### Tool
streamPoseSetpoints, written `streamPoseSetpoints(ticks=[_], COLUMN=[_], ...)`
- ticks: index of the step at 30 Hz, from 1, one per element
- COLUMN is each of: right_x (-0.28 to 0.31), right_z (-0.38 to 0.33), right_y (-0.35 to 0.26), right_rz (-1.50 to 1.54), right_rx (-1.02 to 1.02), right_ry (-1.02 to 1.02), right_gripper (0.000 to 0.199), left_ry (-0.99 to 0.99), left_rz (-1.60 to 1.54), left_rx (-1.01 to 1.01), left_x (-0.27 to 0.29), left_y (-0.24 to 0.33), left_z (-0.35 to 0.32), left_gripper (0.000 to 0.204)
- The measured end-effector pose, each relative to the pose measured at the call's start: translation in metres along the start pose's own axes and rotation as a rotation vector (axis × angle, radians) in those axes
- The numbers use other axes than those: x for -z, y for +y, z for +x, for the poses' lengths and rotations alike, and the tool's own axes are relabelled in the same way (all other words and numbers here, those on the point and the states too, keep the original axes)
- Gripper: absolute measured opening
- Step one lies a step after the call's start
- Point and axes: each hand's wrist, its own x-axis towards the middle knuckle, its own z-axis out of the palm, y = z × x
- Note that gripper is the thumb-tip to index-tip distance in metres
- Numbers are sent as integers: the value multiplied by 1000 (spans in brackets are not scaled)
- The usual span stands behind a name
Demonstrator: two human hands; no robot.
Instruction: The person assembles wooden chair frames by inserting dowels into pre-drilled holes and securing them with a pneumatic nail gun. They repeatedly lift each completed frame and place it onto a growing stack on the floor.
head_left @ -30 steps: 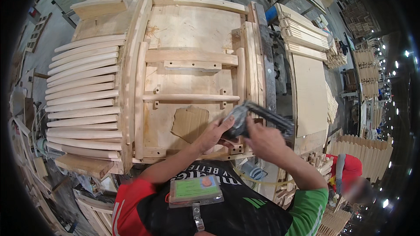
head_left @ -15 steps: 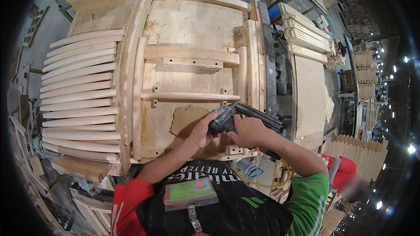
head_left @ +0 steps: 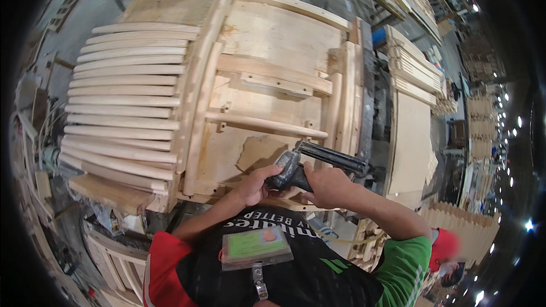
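Observation:
Both my hands grip a black nail gun (head_left: 287,166) above the near right part of a wooden assembly jig. My left hand (head_left: 257,186) is closed on the tool's worn rounded head. The fingers of my right hand (head_left: 330,186) wrap around its handle, and the long magazine points right. Inside the jig lies a wooden frame: a left stile (head_left: 200,125), a wide curved rail (head_left: 273,73), a thin round rail (head_left: 264,124) and a right stile (head_left: 334,99). A brown patch (head_left: 259,152) marks the jig's base left of the nail gun.
Several curved wooden slats (head_left: 128,91) lie side by side on the left. A stack of wooden strips (head_left: 414,68) and a flat board (head_left: 410,136) are to the right. A yellowish hose (head_left: 352,241) runs below my right forearm. A person in red (head_left: 445,248) is at the lower right.
The view has tilted, so the jig and slats appear turned and shifted. The nail gun stays in both my hands; its magazine now shows more clear of my right hand.

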Motion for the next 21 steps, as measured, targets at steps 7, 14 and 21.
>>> streamPoseSetpoints(ticks=[7,14,21], right_x=[27,76,87], right_z=[82,144,160], right_y=[-29,-55,-59], right_rz=[-349,-478,-482], right_rx=[475,619,689], right_ry=[306,282,279], right_gripper=[74,81,62], left_ry=[273,328,379], left_rz=[-115,-340,-427], left_rx=[-493,-736,-720], left_x=[38,51,64], left_y=[4,24,28], left_z=[-37,-39,-31], left_gripper=[46,43,39])
